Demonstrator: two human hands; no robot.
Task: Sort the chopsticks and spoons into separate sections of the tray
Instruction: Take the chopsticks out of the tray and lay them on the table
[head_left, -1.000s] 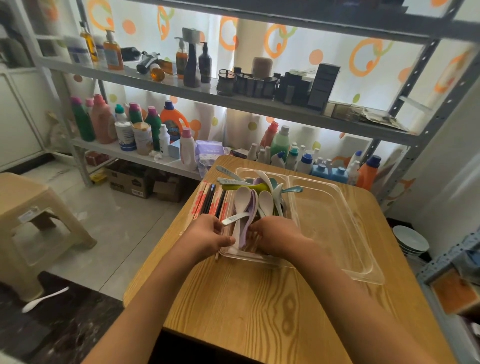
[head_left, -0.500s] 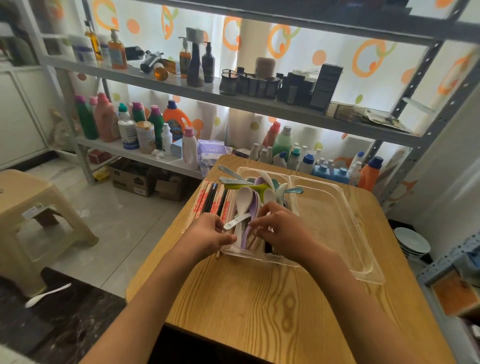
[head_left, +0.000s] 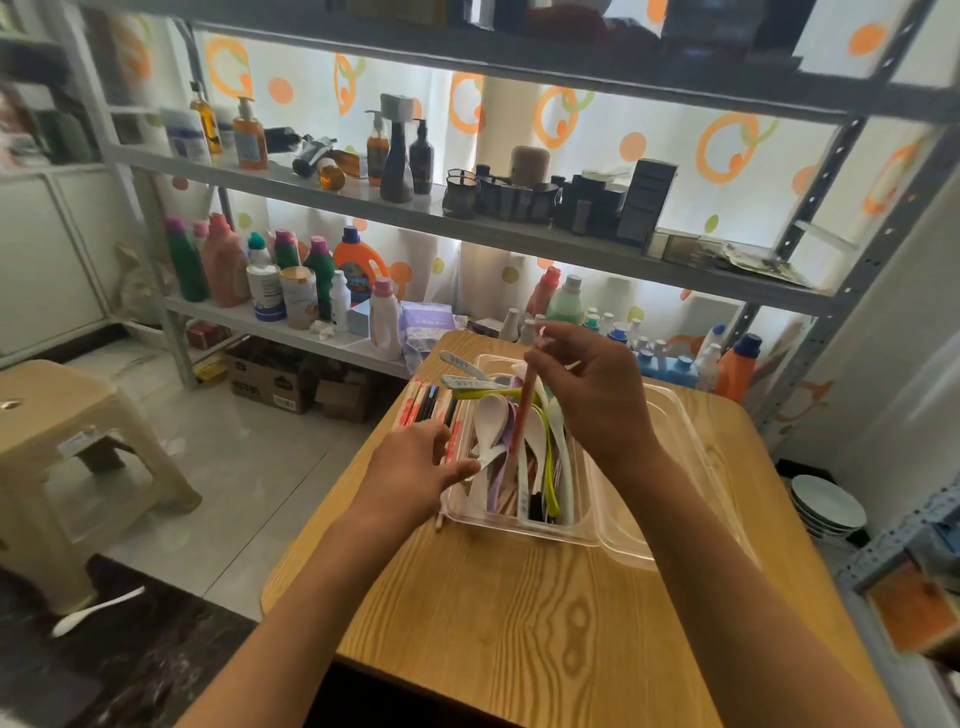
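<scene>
Wooden counter (head_left: 519, 613) carries the clear tray (head_left: 618, 540), where the right hand (head_left: 597, 405) pinches a light, stiff, slippery red chopstick (head_left: 522, 415) near its top above the spoons (head_left: 491, 415), left hand (head_left: 410, 467) relaxed.

Clear glossy plastic tray (head_left: 670, 415) on smooth wood-grain table (head_left: 519, 613)

- A clear tray (head_left: 680, 415) is placed on the wooden table (head_left: 545, 613).
- Chopsticks (head_left: 423, 402) are laid on the table, just beside the tray's left wall.
</scene>
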